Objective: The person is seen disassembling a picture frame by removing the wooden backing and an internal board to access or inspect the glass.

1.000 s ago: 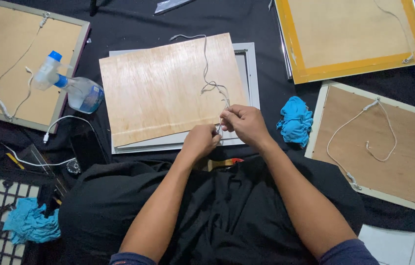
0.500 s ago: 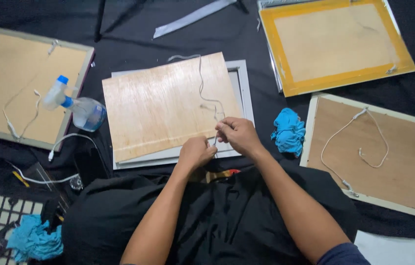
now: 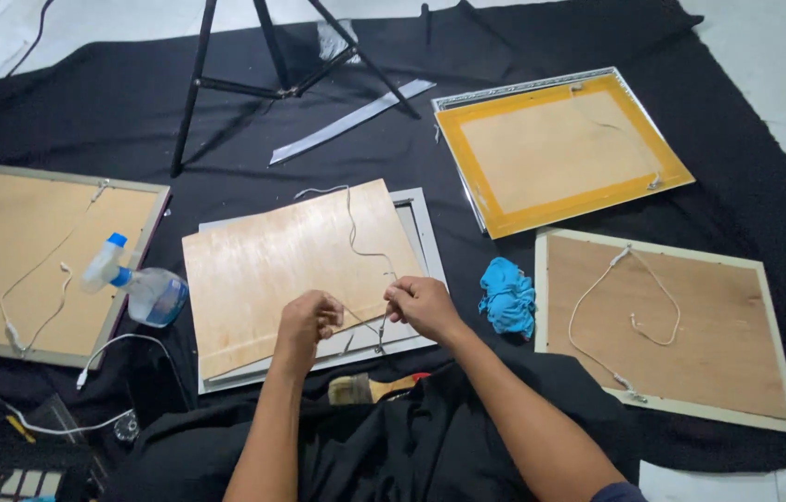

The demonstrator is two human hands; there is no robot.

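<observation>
Change since earlier frame: both hands have drawn apart along the near edge of the plywood board; half a second ago they were bunched together at one spot. View has also lifted, bringing a tripod (image 3: 263, 74) and more of the black cloth (image 3: 737, 177) into sight.
Left hand (image 3: 307, 321): fingers curled shut, pinching the white cord (image 3: 352, 232) at the board's near edge.
Right hand (image 3: 421, 305): fingers pressed together on the same cord, just beside the board's near right corner.
Cord: a short stretch runs slack between the two grips; the rest winds away across the board to its far edge, where it loops over.
Plywood board (image 3: 291, 260): lies flat on a grey frame (image 3: 421, 237), directly in front of the person. Long axis runs left to right, tilted so the right end sits farther away. Board is skewed against the frame, leaving the frame's right rail and near rail uncovered.
Containers: spray bottle (image 3: 137, 288) lies on its side between the board and the left frame, blue-and-white nozzle pointing far left; clear liquid fills part of it.
Left frame (image 3: 30, 251): back up, white cord across it.
Far right frame (image 3: 560, 149): yellow-bordered backing, back up.
Near right frame (image 3: 672, 325): brown backing, white cord looped on it.
Blue cloth (image 3: 507, 296): crumpled, between the grey frame and the near right frame.
Paintbrush (image 3: 370, 389): at the person's lap, handle pointing right.
Metal strip (image 3: 351, 121): lying diagonally near the tripod feet.
</observation>
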